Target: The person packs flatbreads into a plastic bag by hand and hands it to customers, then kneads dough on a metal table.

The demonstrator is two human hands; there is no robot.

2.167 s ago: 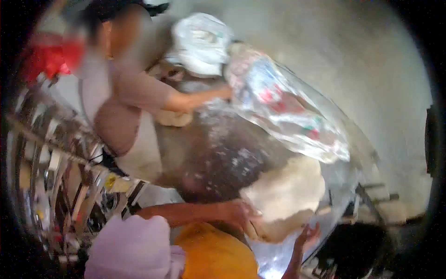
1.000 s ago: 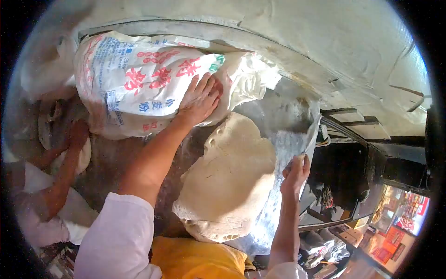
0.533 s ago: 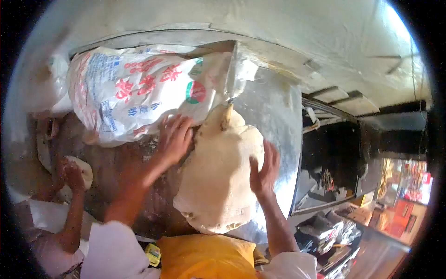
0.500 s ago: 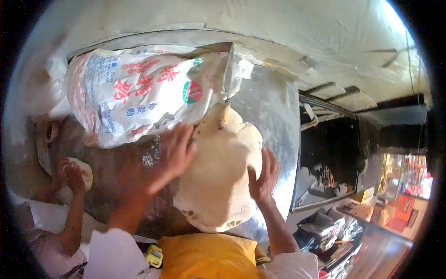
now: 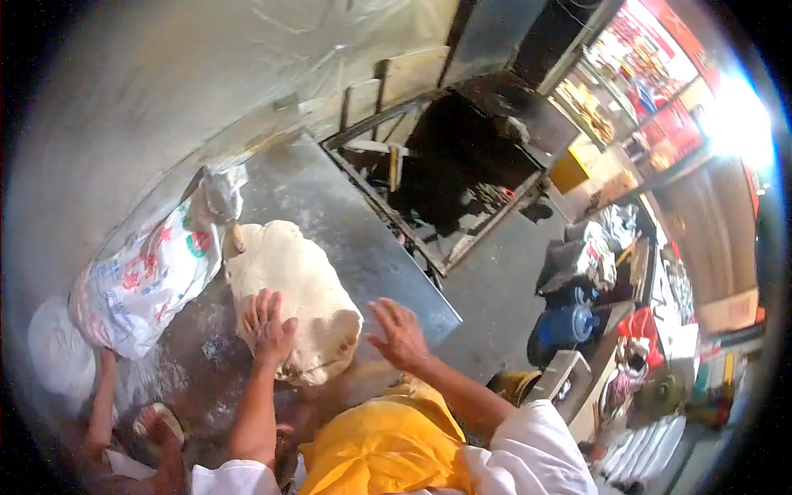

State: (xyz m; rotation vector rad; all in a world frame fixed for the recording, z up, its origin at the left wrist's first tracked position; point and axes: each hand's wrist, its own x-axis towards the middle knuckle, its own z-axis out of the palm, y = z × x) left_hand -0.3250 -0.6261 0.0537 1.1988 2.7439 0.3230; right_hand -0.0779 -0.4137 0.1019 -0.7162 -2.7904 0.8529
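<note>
A large, thick slab of pale dough (image 5: 285, 256) lies on the metal worktop (image 5: 338, 186) in front of me. My left hand (image 5: 268, 330) rests on its near left part, palm down and fingers spread. To the right of the slab, my right hand (image 5: 402, 334) is held open with fingers apart, a small gap from the dough's edge. It holds nothing. A short wooden handle (image 5: 238, 239) touches the far left corner of the dough. Beyond it on the left lies a white flour sack (image 5: 148, 280) with red and blue print.
At lower left, a co-worker's hand (image 5: 154, 431) is at a small dough piece (image 5: 172, 419). Another hand (image 5: 106, 371) is by the sack. A dark open pit with a metal frame (image 5: 462, 256) adjoins the worktop. A blue water bottle (image 5: 565, 324) lies at right.
My view has turned to the right. My right hand has come off the dough's right side. My left hand has shifted from the slab's left edge onto its top.
</note>
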